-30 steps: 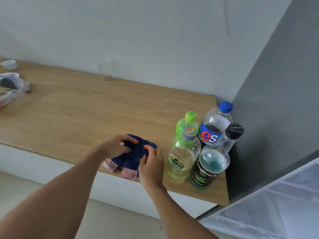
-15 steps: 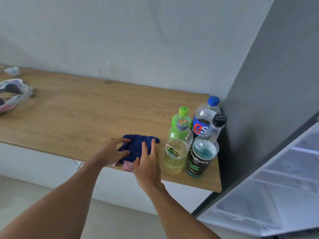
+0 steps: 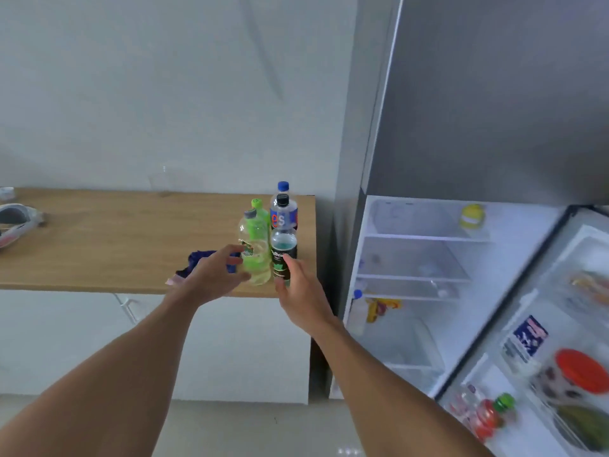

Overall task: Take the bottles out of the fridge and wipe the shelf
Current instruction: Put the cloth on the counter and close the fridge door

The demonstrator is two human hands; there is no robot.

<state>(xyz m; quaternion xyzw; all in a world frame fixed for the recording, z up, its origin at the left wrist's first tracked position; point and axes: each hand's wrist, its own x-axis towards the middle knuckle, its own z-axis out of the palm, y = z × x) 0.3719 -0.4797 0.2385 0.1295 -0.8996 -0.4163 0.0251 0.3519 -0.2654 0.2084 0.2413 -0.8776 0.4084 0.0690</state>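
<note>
Several bottles stand in a cluster at the right end of the wooden counter: a pale yellow-green bottle, a bright green bottle, a blue-capped bottle and a dark-labelled bottle with blue liquid. A dark blue cloth lies on the counter just left of them. My left hand is open, fingers spread around the pale bottle's lower part. My right hand is open at the dark-labelled bottle, fingertips near its label. The fridge stands open on the right with bare glass shelves.
A yellow item sits on the fridge's top shelf. The fridge door hangs open at the lower right, holding jars and bottles. A white and grey object lies at the counter's left end. White cabinets stand under the counter.
Both hands have left the blue cloth and moved right to the front bottles. The view has swung right and back, bringing the open fridge into sight.
</note>
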